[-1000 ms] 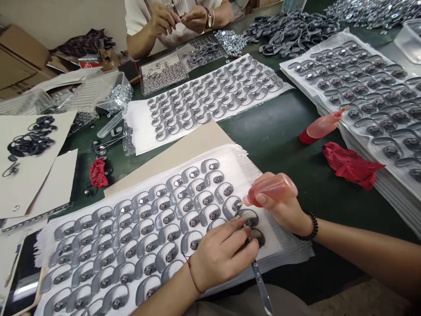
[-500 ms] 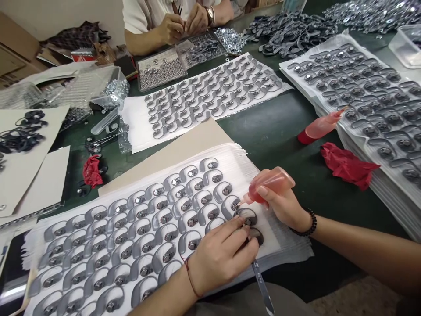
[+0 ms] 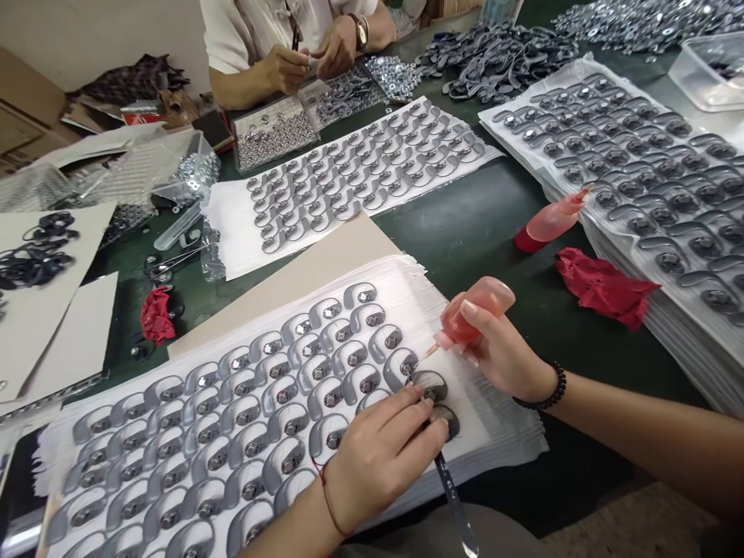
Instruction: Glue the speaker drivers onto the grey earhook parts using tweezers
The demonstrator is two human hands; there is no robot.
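My right hand is closed around a small squeeze bottle of red liquid, tilted with its thin nozzle pointing down left. The nozzle tip is just beside a curved grey metal piece with a small round fitting. My left hand rests over the lower right of the rows, its fingers closed on a slim metal tool, seemingly tweezers, whose end sticks out below. Two darker curved pieces lie by its fingertips. Many similar pieces lie in rows on a stack of white foam sheets.
Another filled foam sheet lies ahead, and a tall filled stack stands right. Between are a second red bottle and crumpled red cloth. Across the table, a person's hands work near a tray of small nuts.
The bottle's nozzle has drawn back slightly up and right from the fitting. My left hand stays in place on the rows. The whole view has shifted a little.
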